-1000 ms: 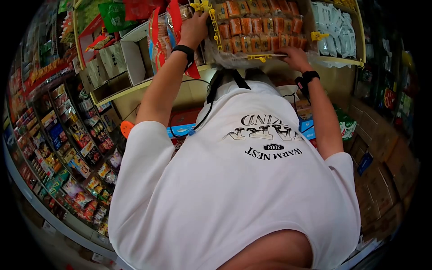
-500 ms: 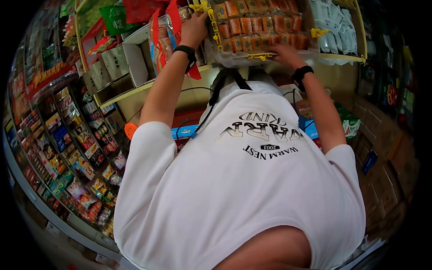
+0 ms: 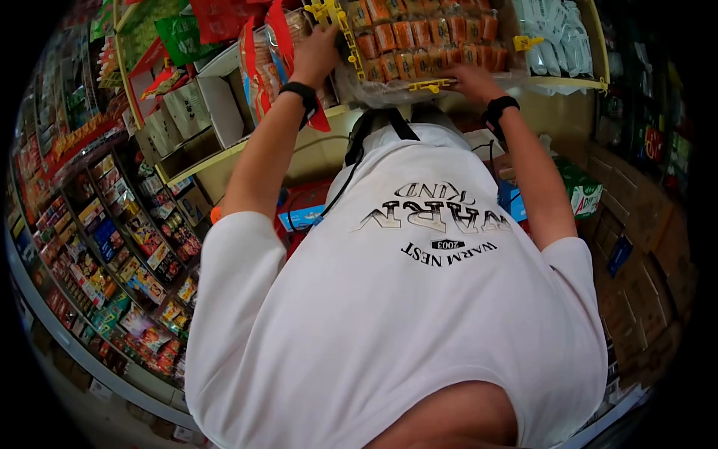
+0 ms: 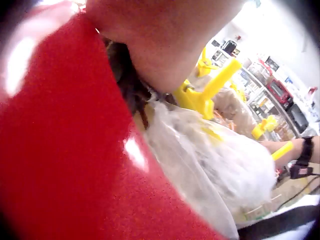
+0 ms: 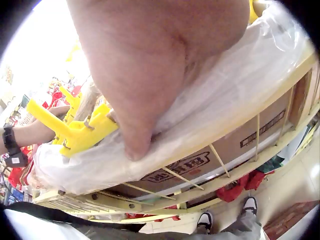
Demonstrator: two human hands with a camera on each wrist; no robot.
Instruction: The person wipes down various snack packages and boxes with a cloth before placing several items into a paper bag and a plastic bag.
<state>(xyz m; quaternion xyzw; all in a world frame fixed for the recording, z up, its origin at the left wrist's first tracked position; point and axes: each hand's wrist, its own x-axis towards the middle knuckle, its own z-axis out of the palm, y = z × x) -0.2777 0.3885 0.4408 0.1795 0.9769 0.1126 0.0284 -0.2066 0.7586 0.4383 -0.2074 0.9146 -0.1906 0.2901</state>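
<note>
My left hand (image 3: pixel 316 56) reaches to the upper left of a bin of orange-wrapped snacks (image 3: pixel 441 31), beside the yellow clips (image 3: pixel 351 41) and a red-edged bag (image 3: pixel 258 71). In the left wrist view that hand (image 4: pixel 170 40) is above clear plastic (image 4: pixel 215 155), its fingertips hidden. My right hand (image 3: pixel 477 82) lies over the bin's front edge, near the front clip (image 3: pixel 430 87). In the right wrist view my right hand (image 5: pixel 145 65) has its thumb on the plastic liner (image 5: pixel 95 170) outside the edge; the other fingers are hidden.
White packets (image 3: pixel 553 37) fill the bin on the right. At the left stand an open white carton (image 3: pixel 221 108) and a green bag (image 3: pixel 182 37). Cardboard boxes (image 3: pixel 636 284) are stacked at the right, and a wire rack (image 5: pixel 220 160) runs below the liner.
My right hand has moved left along the front edge of the bin. My left hand stays by the left clips, while the head view has shifted slightly.
</note>
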